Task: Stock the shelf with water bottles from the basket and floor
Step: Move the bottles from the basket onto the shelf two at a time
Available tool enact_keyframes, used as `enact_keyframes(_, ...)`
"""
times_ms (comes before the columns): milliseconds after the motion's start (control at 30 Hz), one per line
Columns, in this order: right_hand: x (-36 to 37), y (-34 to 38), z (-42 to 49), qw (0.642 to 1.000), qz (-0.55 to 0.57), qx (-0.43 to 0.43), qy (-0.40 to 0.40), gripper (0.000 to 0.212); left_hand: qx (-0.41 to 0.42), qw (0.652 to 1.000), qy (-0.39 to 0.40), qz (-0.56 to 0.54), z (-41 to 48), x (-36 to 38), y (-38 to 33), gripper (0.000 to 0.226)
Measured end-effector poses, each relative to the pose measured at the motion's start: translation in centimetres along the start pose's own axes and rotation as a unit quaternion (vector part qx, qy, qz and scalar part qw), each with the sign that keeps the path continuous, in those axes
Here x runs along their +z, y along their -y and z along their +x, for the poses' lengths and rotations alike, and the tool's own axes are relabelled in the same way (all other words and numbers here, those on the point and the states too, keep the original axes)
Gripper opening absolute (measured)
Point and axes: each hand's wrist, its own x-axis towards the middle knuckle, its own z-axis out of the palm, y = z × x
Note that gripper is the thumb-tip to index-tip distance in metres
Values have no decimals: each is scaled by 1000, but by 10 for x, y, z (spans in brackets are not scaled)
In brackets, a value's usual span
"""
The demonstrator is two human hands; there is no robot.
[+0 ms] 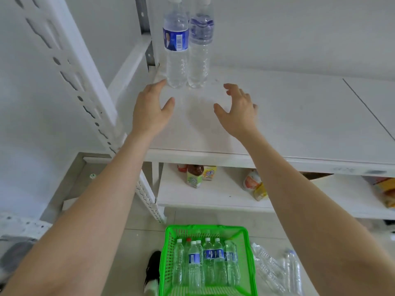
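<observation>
The left hand (150, 110) was held flat and open above the shelf (277, 116), fingers together and thumb spread, gripping nothing. The right hand (237, 110) was open too, its fingers curled loosely and its thumb out, also empty. Both hovered over the white board, though whether either palm touched it could not be told.

Just beyond the fingertips, at the back left corner, stood two water bottles — a blue-labelled bottle (176, 45) close to the left fingertips and a pale-labelled bottle (199, 48) touching it on its right. Their caps were cut off by the top edge of the view.

Below and between the forearms, a green basket (168, 253) sat on the floor, holding several upright bottles (208, 261); its near end was cut off. To its right, clear bottles on the floor (275, 268) lay on their sides, hard to count and partly hidden by the right forearm. A dark object (152, 268) beside the basket could not be identified. On the lower shelf (213, 195) stood cartons and packets (195, 177), partly hidden by the board above.
</observation>
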Motion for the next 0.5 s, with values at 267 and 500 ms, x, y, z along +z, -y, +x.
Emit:
enact_keyframes(267,-17,-19,-114,997,-78,2,-23,53,68,990,62,106,-109,-10,-4,52)
enact_keyframes(500,-22,-23,-209,992,-85,-7,-93,50,141,981,56,123,-193,-8,-6,47)
